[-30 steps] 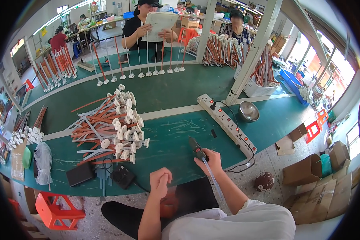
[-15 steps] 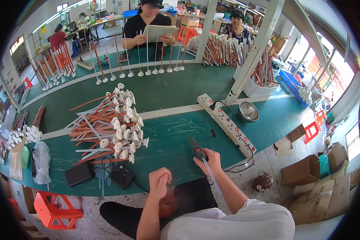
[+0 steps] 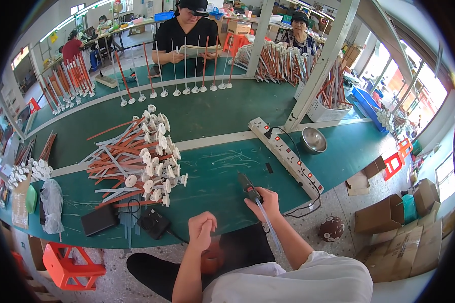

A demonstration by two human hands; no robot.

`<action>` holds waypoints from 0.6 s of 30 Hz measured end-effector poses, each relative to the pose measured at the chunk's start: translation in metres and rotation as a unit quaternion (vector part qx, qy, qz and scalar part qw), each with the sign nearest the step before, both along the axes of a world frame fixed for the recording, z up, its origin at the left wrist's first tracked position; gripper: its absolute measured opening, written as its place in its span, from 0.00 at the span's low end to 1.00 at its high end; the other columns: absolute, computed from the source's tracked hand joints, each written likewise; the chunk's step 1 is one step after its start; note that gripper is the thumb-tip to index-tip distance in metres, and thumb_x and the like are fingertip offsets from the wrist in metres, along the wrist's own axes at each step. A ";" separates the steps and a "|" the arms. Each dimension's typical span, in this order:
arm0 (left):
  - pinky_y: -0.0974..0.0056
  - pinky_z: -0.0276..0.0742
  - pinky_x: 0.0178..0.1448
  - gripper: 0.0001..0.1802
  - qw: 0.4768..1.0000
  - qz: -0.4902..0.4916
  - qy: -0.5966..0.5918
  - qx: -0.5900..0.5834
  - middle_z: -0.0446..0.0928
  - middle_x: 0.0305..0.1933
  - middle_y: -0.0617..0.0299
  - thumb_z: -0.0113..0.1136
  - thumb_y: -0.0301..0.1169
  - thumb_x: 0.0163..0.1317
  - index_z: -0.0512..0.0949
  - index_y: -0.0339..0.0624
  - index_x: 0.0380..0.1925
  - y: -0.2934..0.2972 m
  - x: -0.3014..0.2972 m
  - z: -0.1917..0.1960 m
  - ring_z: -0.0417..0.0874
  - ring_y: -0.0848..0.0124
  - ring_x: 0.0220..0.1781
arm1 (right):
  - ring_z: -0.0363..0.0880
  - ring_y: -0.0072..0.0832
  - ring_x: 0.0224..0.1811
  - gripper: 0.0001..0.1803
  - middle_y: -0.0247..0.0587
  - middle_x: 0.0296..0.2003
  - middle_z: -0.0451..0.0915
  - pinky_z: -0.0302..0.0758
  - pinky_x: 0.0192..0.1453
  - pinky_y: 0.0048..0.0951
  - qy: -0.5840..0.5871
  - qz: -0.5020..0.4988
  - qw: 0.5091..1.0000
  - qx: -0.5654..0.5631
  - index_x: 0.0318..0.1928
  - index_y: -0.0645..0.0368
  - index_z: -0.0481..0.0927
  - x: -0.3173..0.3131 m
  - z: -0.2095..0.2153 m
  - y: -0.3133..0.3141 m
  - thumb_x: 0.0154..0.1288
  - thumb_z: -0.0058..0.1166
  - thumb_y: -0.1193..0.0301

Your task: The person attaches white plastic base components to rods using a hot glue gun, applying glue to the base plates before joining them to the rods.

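My right hand [image 3: 264,202] grips a black glue gun [image 3: 247,186] at the near edge of the green table [image 3: 217,171], its nozzle pointing away from me and a clear glue stick trailing back over my wrist. My left hand [image 3: 203,230] is curled shut just off the table's near edge, above my lap; whether it holds something small is not visible. A heap of orange and white rods with round white bases [image 3: 136,164] lies on the table to the left of both hands.
A white power strip [image 3: 285,156] and a metal bowl [image 3: 313,140] sit to the right. A black box [image 3: 154,222] and a flat black case [image 3: 99,219] lie near my left. An orange stool [image 3: 68,265] stands below. Two people sit across the table. Cardboard boxes [image 3: 384,214] lie on the floor.
The person opposite has lowered the white sheet they hold. My hands have barely moved.
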State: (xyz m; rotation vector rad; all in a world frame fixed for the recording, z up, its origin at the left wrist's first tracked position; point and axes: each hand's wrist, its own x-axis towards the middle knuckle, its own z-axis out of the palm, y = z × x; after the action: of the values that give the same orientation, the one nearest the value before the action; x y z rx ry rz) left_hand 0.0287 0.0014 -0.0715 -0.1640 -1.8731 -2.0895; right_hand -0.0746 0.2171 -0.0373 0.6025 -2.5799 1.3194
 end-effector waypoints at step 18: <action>0.71 0.65 0.27 0.11 1.000 -0.009 -0.009 0.018 0.73 0.21 0.62 0.44 0.20 0.60 0.74 0.35 0.21 0.003 -0.001 -0.001 0.72 0.77 0.21 | 0.82 0.45 0.28 0.18 0.50 0.27 0.81 0.76 0.34 0.35 -0.006 -0.011 1.000 -0.001 0.40 0.64 0.84 0.001 0.002 0.005 0.49 0.70 0.68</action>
State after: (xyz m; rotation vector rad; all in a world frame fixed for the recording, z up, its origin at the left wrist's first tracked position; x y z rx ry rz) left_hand 0.0281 0.0045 -0.0724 -0.1548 -1.8486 -2.1426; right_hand -0.0736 0.2220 -0.0351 0.5672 -2.5871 1.3216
